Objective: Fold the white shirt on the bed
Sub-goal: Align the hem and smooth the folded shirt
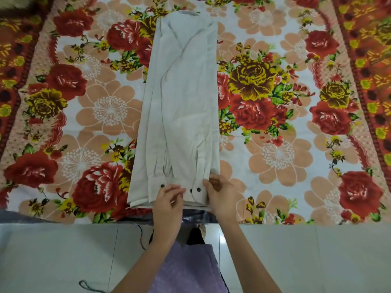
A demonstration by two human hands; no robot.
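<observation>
The white shirt [182, 106] lies lengthwise on the bed as a long narrow strip, collar at the far end, both sides and sleeves folded in. Its two cuffs with dark buttons rest at the near hem. My left hand [169, 199] sits on the near hem by the left cuff, fingers loosely curled on the cloth. At the right cuff and the hem's right corner, my right hand [222, 195] pinches the fabric. Whether the left hand grips the cloth is unclear.
The bed is covered by a flowered sheet [275, 106] in red, orange and white, wide on both sides of the shirt. Its near edge [296, 223] meets a pale tiled floor [63, 261]. A dark cord [91, 287] lies on the floor at the left.
</observation>
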